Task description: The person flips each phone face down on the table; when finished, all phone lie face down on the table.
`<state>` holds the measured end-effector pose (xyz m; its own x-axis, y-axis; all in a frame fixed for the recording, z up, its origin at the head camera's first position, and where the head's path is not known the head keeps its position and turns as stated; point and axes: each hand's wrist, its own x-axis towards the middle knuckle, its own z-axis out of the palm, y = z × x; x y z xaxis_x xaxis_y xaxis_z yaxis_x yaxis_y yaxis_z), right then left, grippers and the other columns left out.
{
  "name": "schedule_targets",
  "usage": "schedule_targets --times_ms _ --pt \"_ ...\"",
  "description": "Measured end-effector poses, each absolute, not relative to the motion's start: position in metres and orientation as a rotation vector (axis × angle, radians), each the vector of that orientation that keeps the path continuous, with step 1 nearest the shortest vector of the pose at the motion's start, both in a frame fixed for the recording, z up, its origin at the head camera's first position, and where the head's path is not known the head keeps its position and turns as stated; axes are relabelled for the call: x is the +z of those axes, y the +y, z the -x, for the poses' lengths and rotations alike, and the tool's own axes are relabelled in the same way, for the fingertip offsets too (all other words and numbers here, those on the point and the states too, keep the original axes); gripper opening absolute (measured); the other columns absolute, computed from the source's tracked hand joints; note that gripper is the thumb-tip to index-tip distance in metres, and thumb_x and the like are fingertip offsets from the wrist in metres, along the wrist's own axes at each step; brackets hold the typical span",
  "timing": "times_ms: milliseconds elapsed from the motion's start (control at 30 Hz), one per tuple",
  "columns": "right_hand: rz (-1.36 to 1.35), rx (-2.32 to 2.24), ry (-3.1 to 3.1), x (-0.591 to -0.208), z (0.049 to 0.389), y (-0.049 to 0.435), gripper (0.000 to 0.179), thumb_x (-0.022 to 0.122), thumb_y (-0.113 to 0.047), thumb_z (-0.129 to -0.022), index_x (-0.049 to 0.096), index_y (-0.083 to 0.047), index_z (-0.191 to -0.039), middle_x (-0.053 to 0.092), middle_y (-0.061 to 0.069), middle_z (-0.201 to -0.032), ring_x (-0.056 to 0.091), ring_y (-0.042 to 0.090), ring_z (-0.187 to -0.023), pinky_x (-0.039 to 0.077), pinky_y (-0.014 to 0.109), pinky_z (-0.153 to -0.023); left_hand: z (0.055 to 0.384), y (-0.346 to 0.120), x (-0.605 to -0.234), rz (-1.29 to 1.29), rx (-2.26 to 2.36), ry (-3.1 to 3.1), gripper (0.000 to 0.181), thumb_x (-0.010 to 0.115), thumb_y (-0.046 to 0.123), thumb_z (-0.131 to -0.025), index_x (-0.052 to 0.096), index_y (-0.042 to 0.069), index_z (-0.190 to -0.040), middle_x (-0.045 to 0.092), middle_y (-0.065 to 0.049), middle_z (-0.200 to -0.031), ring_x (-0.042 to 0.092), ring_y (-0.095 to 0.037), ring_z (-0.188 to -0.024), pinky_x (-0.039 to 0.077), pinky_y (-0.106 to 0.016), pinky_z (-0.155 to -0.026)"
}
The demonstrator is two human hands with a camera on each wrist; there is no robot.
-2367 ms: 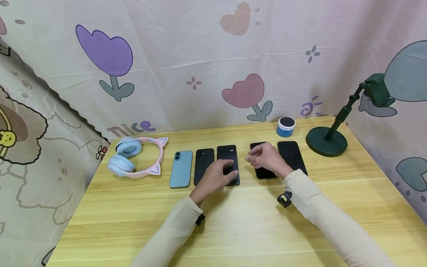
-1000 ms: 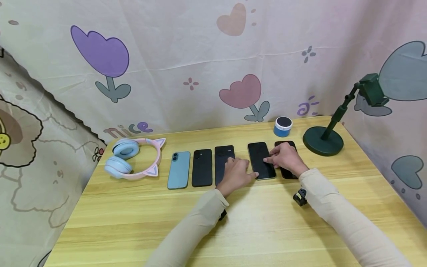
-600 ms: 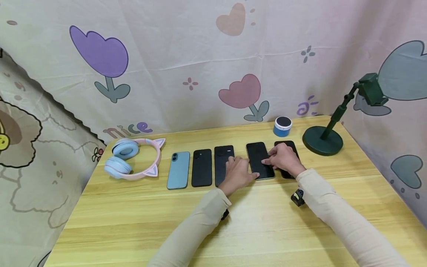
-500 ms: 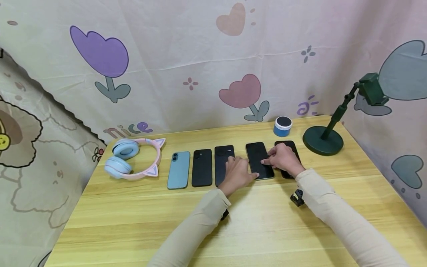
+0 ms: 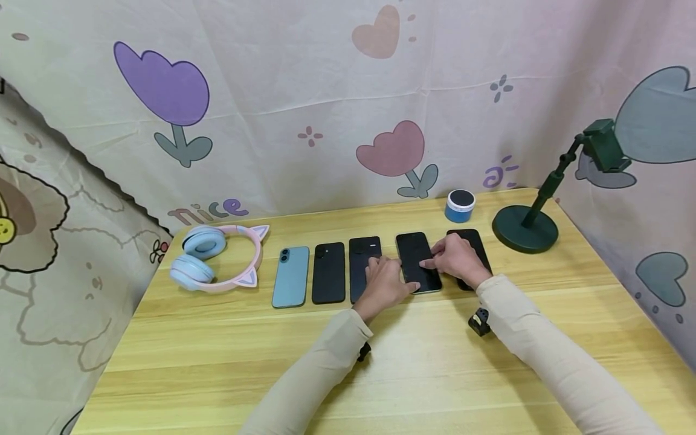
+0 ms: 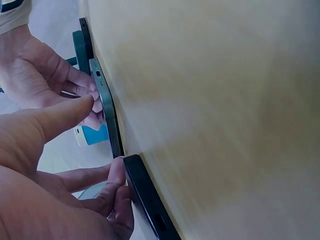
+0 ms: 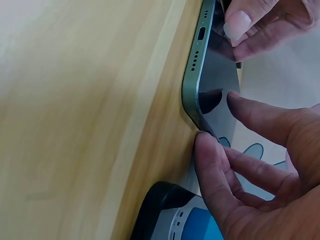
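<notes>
Several phones lie in a row on the wooden table (image 5: 413, 374). A phone with a dark screen (image 5: 411, 246) and a greenish frame lies between my hands. My right hand (image 5: 458, 260) has its fingertips at that phone's right edge, its thumb over the screen. In the right wrist view, the thumb stands slightly above the dark glass. My left hand (image 5: 383, 281) reaches over a black phone (image 5: 365, 244), its fingers in the gap between the two phones. Its thumb is at the dark-screened phone's lower left corner. Another black phone (image 5: 474, 238) is partly hidden under my right hand.
Left in the row are a light blue phone (image 5: 290, 281) and a black phone (image 5: 328, 275). Cat-ear headphones (image 5: 258, 249) lie at the far left. A blue and white round speaker (image 5: 459, 211) and a green desk lamp (image 5: 524, 229) stand at the back right, before a patterned curtain.
The dark-screened phone has slid left towards my left hand, with my right hand moving along. Earlier, my right hand shifted from above this phone to its right side, and my left hand came closer.
</notes>
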<state>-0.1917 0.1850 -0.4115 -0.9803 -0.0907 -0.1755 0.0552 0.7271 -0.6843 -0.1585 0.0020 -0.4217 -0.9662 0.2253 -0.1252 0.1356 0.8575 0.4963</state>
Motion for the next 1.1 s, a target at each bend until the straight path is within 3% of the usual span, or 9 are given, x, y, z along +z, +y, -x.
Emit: schedule_targets --times_ms 233,467,700,967,1100 --pt "0.023 -1.113 2.706 -0.410 0.190 0.182 0.049 0.083 -0.026 -0.087 0.069 0.007 -0.120 0.069 0.008 -0.074 0.064 0.016 -0.067 0.052 0.042 -0.082 0.155 -0.002 -0.419 -0.283 0.747 2.860 0.051 0.081 0.039 -0.087 0.071 0.002 -0.120 0.061 -0.014 -0.120 0.043 -0.031 -0.108 0.037 -0.041 -0.090" --pt "0.035 -1.157 2.678 -0.409 0.190 0.177 0.046 0.082 -0.027 -0.088 0.071 0.006 -0.117 0.070 0.009 -0.074 0.066 0.017 -0.065 0.052 0.040 -0.078 0.153 -0.006 -0.419 -0.274 0.797 2.868 0.061 0.081 0.037 -0.088 0.064 0.001 -0.134 0.061 -0.014 -0.129 0.044 -0.032 -0.114 0.037 -0.042 -0.094" --pt "0.018 -1.212 2.633 -0.409 0.190 0.175 0.055 0.081 -0.030 -0.088 0.067 0.009 -0.125 0.073 0.012 -0.085 0.067 0.017 -0.069 0.053 0.046 -0.088 0.150 -0.013 -0.421 -0.268 0.926 2.846 0.064 0.080 0.035 -0.088 0.061 0.000 -0.138 0.062 -0.012 -0.126 0.043 -0.030 -0.116 0.037 -0.042 -0.096" --pt "0.010 -1.272 2.579 -0.410 0.189 0.170 0.062 0.081 -0.034 -0.088 0.064 0.009 -0.129 0.070 0.024 -0.115 0.072 0.019 -0.077 0.055 0.033 -0.074 0.149 -0.019 -0.421 -0.257 1.029 2.814 0.068 0.079 0.034 -0.090 0.056 0.000 -0.143 0.063 -0.010 -0.125 0.045 -0.029 -0.115 0.037 -0.042 -0.097" --pt "0.007 -1.309 2.548 -0.410 0.189 0.169 0.063 0.080 -0.034 -0.088 0.063 0.010 -0.130 0.068 0.026 -0.118 0.073 0.020 -0.078 0.056 0.033 -0.075 0.148 -0.021 -0.419 -0.249 1.070 2.801 0.069 0.078 0.033 -0.091 0.053 0.001 -0.145 0.062 -0.011 -0.127 0.045 -0.029 -0.117 0.038 -0.044 -0.099"
